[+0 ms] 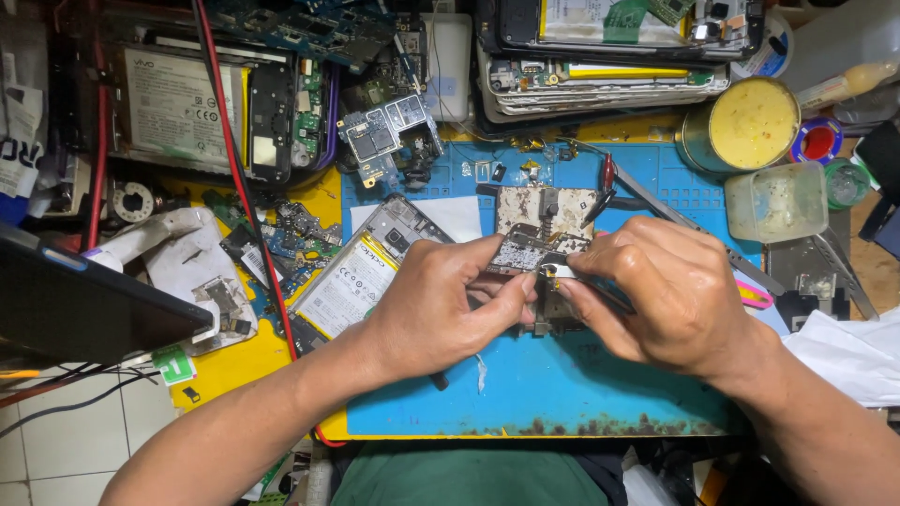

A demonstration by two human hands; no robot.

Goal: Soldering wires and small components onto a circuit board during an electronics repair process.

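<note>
Both hands meet over the middle of the blue mat. The left hand is curled nearly closed, its thumb and fingers pinching the left end of a small circuit board. The board lies with its long axis running left to right, tilted slightly up toward the right, its metal-shielded face up. The right hand is also closed down, its thumb and forefinger pinching a small pale piece at the board's right end; what else it grips I cannot tell.

Just left of the left hand, an opened phone lies slanted, its battery bearing a white label with a yellow edge. At upper left, another opened phone shows a large pale grey rectangular battery label. At upper right stands a round tin of yellow paste, with a clear square tub below it.
</note>
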